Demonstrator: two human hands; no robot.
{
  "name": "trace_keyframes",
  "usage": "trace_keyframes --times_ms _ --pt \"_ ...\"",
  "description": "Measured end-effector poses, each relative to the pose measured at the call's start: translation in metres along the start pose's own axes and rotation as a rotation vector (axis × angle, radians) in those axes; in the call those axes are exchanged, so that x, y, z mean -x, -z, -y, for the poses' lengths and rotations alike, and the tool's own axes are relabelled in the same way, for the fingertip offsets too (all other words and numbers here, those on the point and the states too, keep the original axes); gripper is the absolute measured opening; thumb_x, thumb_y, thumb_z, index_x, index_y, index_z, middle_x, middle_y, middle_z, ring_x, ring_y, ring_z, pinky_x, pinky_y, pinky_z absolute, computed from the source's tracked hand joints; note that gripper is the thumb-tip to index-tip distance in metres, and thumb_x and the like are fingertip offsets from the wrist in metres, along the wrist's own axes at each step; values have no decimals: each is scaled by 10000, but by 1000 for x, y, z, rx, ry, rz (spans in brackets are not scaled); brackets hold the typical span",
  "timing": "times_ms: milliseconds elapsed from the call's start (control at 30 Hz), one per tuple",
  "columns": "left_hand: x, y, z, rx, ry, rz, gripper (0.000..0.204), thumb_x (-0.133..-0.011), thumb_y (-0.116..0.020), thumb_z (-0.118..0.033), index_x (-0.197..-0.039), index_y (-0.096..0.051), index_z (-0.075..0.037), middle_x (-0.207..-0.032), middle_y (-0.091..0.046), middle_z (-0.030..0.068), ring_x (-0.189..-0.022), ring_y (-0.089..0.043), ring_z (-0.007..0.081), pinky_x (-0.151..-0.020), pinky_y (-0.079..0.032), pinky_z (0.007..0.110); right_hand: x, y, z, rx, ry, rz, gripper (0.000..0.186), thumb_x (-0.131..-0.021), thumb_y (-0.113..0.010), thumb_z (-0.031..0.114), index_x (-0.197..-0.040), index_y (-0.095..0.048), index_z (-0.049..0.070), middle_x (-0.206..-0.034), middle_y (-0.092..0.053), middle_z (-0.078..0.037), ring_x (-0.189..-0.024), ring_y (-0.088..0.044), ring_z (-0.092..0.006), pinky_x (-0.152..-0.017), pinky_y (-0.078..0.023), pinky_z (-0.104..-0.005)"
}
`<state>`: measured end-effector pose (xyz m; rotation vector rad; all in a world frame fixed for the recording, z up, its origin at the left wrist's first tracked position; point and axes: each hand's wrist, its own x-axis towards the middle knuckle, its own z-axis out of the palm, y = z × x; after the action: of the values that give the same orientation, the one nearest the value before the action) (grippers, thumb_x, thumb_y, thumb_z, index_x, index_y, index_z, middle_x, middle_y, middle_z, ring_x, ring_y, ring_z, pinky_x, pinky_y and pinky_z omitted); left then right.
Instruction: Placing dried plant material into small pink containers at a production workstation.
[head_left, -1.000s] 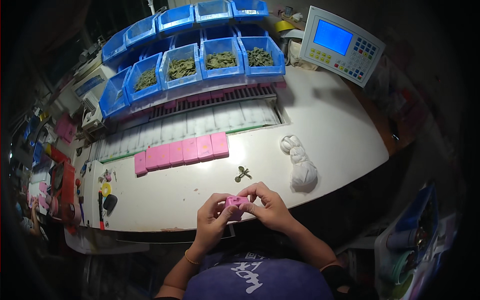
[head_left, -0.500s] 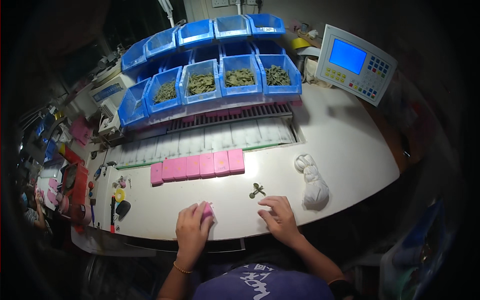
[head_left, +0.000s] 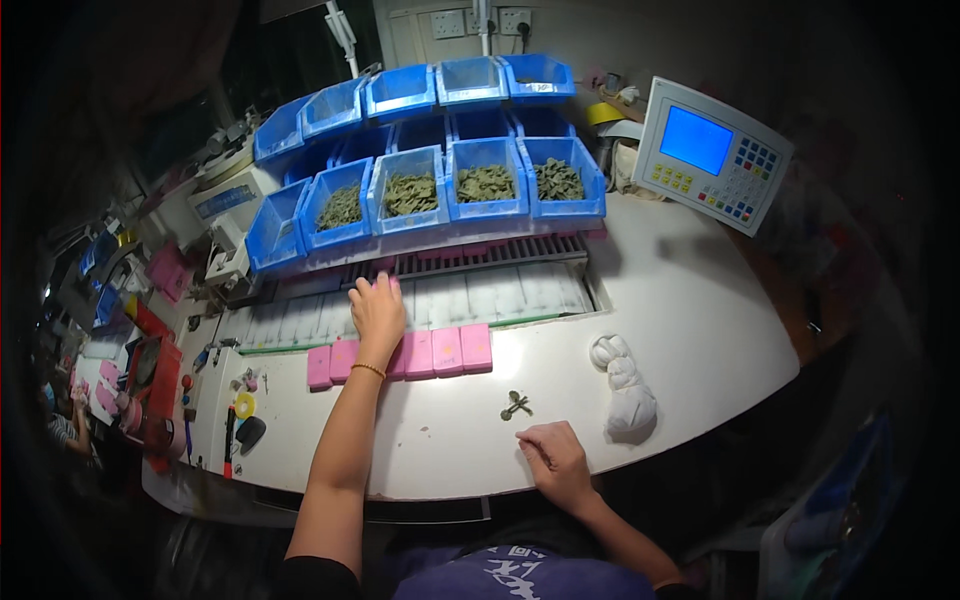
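My left hand [head_left: 376, 312] reaches over the row of pink blocks [head_left: 448, 349] to the slotted dark rack, fingers closed on a pink block [head_left: 394, 287], mostly hidden by them. My right hand [head_left: 556, 458] is near the bench's front edge, loosely bent with fingers apart and holding nothing I can see. Just above it lies a small sprig of green leaves [head_left: 515, 405], and to its right a knotted white cloth bundle [head_left: 625, 390].
Tiers of blue bins [head_left: 485, 182], several holding green leaves, stand at the back. A keypad console [head_left: 715, 154] is at right. Small tools, a yellow ring [head_left: 244, 405] and red bins [head_left: 160, 365] sit left. Another person [head_left: 65, 427] is at far left.
My left hand has moved from the front edge up to the rack with the pink block. My right hand let go of that block and moved right. The view has shifted.
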<state>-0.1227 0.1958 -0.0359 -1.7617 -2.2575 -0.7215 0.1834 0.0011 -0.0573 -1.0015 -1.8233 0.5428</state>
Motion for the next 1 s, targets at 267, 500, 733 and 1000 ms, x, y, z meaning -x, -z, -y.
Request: trace_keyframes --times_ms 267,500,733,1000 --pt "46 13 -48 125 -457 224 794 -730 -770 -538 -1344 -540 -91 -1365 -483 202 -1198 -453 395 -1034 -346 521 -1 0 -2 6 -4 -37 125 -839 -686 -1 -962 -689 25 -895 -667 -91 -813 -601 -252 -703 -489 -342" --pt "79 44 -76 414 -532 324 822 -583 -876 -373 -1246 -534 -26 -1187 -543 152 -1139 -472 349 -988 -368 457 4 0 -2 -334 -388 -86 254 -961 -622 115 -1186 -598 1 -1039 -662 -107 -932 -624 -185 -805 -506 -311" --pt "168 118 -103 964 -408 458 808 -666 -887 -285 -1335 -511 -31 -1211 -500 138 -1114 -515 259 -948 -434 382 -9 -14 2 -1129 -612 76 375 -1048 -502 248 -1335 -462 9 -1162 -606 -99 -1004 -603 -104 -878 -500 -262" --pt "189 105 -89 999 -317 450 551 -692 -829 -60 -1206 -633 -44 -1074 -645 44 -838 -610 105 -711 -492 254 -8 -2 8 -1157 -658 220 497 -1046 -491 333 -1421 -399 20 -1215 -599 -125 -1093 -593 -135 -927 -492 -288"
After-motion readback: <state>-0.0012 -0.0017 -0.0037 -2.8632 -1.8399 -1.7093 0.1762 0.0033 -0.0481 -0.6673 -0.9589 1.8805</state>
